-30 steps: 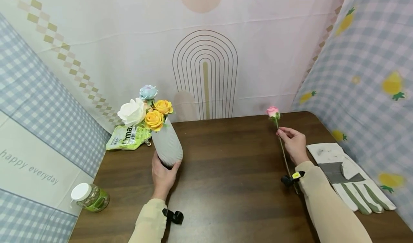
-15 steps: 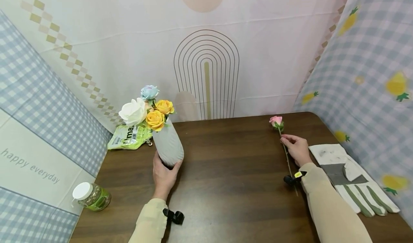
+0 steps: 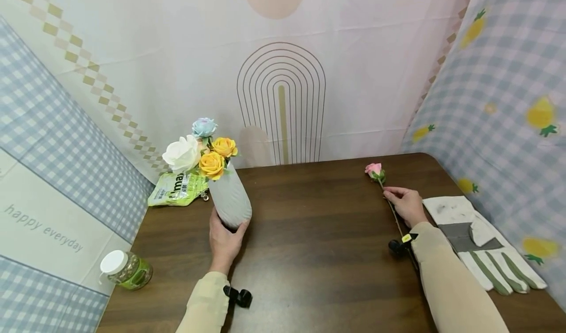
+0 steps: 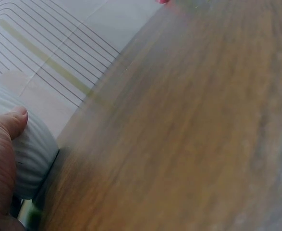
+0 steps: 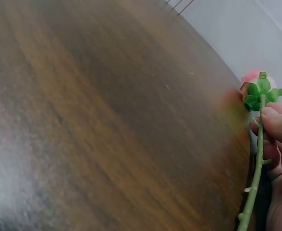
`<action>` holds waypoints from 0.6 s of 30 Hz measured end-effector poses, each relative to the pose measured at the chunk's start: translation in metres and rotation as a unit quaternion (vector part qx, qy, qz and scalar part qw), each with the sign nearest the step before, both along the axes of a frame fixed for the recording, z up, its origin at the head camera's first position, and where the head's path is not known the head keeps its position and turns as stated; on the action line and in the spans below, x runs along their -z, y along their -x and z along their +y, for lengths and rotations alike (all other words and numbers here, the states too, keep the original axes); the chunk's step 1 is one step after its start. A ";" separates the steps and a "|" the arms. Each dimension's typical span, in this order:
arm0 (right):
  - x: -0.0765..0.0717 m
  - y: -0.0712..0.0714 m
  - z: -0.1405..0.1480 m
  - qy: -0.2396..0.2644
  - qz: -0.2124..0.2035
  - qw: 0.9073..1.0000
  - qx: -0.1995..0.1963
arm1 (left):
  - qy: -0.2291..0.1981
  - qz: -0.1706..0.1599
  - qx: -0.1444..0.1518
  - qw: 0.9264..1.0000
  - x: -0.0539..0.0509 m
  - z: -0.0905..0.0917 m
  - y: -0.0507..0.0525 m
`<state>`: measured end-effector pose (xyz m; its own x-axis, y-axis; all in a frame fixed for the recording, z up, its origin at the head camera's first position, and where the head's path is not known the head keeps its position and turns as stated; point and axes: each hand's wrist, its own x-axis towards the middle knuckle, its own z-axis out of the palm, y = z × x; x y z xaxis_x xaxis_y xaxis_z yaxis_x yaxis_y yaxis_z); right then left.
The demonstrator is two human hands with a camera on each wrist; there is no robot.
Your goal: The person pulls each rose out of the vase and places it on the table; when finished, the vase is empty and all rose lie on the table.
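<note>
My left hand (image 3: 224,242) grips the lower part of a white ribbed vase (image 3: 230,195), thumb on its right side. The vase leans to the left in the head view. Out of its mouth stand a white rose (image 3: 182,154), a pale blue flower (image 3: 204,127) and two yellow roses (image 3: 212,165). At the right, my right hand (image 3: 406,206) pinches the stem of a pink rose (image 3: 374,170) between thumb and fingers, a little below the bloom. In the right wrist view the green thorny stem (image 5: 257,180) runs down past the palm.
A green and white packet (image 3: 177,189) lies behind the vase at the left. A jar with a white lid (image 3: 126,269) lies tilted near the left edge. White gloves with green and grey parts (image 3: 484,244) lie right of my right forearm on the brown table (image 3: 309,254).
My right hand and the pink rose have come down lower and nearer to me, and the bloom now sits in front of the table's back edge. The left hand keeps its hold on the vase.
</note>
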<state>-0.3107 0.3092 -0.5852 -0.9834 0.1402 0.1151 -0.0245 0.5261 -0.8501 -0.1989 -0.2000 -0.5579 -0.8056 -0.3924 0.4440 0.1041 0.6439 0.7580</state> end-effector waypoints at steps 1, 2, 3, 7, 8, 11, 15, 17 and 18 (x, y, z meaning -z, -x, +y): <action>0.000 0.000 0.000 -0.005 0.000 1.000 0.000 | -0.002 -0.005 0.001 1.000 0.000 0.000 0.000; 0.000 0.000 0.000 -0.009 -0.001 1.000 0.000 | -0.005 -0.010 0.001 1.000 0.000 -0.001 0.000; 0.000 0.000 0.000 -0.012 -0.002 1.000 0.000 | -0.009 -0.016 0.003 1.000 0.000 -0.001 0.000; 0.003 -0.001 0.002 -0.013 -0.002 1.000 0.004 | -0.015 -0.035 0.010 0.999 -0.002 -0.001 0.001; 0.003 -0.001 0.002 -0.012 -0.001 1.000 0.004 | -0.016 -0.037 0.011 0.999 -0.003 -0.001 0.001; 0.003 -0.001 0.002 -0.015 0.001 1.000 0.005 | -0.016 -0.039 0.011 0.999 -0.003 -0.001 0.002; 0.002 0.000 0.001 -0.026 0.009 1.000 0.008 | -0.013 -0.034 0.008 0.999 -0.002 -0.001 0.001; 0.003 0.001 0.001 -0.033 0.015 0.999 0.010 | -0.010 -0.029 0.005 0.999 -0.001 0.000 0.000; 0.003 0.001 0.001 -0.035 0.017 0.999 0.010 | -0.009 -0.027 0.005 1.000 -0.001 0.000 0.000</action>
